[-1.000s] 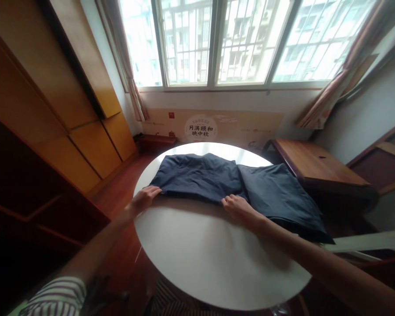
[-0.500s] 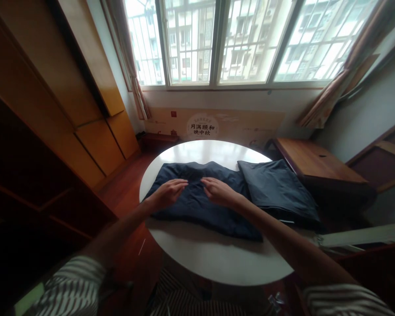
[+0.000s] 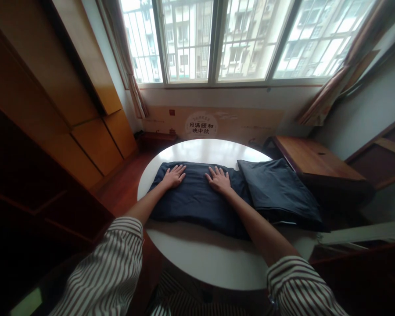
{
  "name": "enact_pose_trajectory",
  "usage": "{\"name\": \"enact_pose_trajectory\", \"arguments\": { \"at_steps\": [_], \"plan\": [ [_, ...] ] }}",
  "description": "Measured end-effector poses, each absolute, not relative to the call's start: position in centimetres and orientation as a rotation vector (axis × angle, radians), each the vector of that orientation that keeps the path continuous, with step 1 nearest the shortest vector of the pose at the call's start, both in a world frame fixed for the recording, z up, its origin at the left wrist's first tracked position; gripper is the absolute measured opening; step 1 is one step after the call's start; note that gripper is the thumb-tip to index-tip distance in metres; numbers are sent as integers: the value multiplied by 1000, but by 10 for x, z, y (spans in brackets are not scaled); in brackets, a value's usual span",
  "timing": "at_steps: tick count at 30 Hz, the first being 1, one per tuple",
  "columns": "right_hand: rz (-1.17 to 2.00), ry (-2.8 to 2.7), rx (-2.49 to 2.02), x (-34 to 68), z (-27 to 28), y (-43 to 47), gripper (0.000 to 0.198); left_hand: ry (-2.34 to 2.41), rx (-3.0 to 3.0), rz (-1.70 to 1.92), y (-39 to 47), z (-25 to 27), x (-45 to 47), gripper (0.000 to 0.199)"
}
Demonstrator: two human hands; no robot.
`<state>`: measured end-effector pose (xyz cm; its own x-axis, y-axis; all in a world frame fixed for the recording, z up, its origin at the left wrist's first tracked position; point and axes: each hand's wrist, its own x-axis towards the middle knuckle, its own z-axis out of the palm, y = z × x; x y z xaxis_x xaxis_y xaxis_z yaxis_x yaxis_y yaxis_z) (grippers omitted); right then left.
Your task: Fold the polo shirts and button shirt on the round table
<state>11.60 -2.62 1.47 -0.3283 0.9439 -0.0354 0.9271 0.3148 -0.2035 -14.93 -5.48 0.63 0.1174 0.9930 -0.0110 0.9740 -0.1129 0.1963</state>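
Observation:
A dark navy piece of cloth (image 3: 197, 202), its exact kind unclear, lies spread flat on a round white table (image 3: 197, 259). My left hand (image 3: 174, 176) rests palm down near the cloth's far edge, left of its middle, fingers spread. To the right, my right hand (image 3: 219, 180) presses flat on the same cloth, fingers apart. Neither hand grips anything. A folded dark cloth stack (image 3: 276, 184) sits on the right side of the table, beside the spread one and touching or slightly overlapping its right end.
A wooden desk (image 3: 319, 158) stands behind the table's right side. Yellow-brown cabinets (image 3: 98, 145) line the left wall. A printed banner (image 3: 243, 119) runs below the barred windows (image 3: 191, 39), with curtains at both ends.
Both hands have gone from pinched fingers above the cloth to open palms lying on it, farther forward. The cloth's far edge and surface look smoother and straighter.

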Motion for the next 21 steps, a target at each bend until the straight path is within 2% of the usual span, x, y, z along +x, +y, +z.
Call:
{"name": "enact_pose_trajectory", "arguments": {
  "at_steps": [7,11,15,18,21],
  "plan": [
    [293,-2245,-2032,128,20,-29,79,2241,2009,226,-53,8,-184,56],
    [272,-2285,-2034,125,29,-62,79,2388,1926,325,-65,18,-191,52],
    [249,-2546,-1529,121,40,-131,75,2368,2049,425,-106,28,-178,51],
    [332,-2732,-1018,119,43,-183,77,1883,2432,418,-157,28,-160,49],
    [397,-2838,-769,122,36,-214,79,1526,2598,241,-203,20,-153,49]
  ]
}}
